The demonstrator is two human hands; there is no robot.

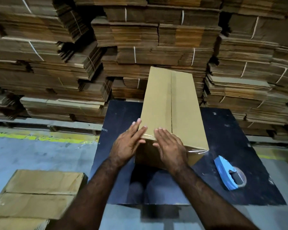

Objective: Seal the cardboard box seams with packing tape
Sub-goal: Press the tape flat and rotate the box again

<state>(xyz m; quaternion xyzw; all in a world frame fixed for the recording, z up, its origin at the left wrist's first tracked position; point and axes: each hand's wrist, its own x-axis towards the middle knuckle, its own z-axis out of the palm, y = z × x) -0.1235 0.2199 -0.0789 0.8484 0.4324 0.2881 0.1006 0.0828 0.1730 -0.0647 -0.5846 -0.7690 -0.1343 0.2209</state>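
Note:
A long brown cardboard box (170, 103) lies on a dark work table (226, 135), its centre seam running away from me. Clear packing tape (196, 149) runs along the box's near top edge and sticks out at the near right corner. My left hand (129, 141) lies flat with straight fingers against the near left corner of the box. My right hand (170, 146) presses flat over the near edge, covering part of the tape. A blue tape dispenser (228, 174) lies on the table to the right, apart from both hands.
Tall stacks of bundled flat cardboard (140, 39) fill the whole background behind the table. Flattened cartons (33, 196) lie on the grey floor at lower left. A yellow floor line (40, 136) runs left of the table.

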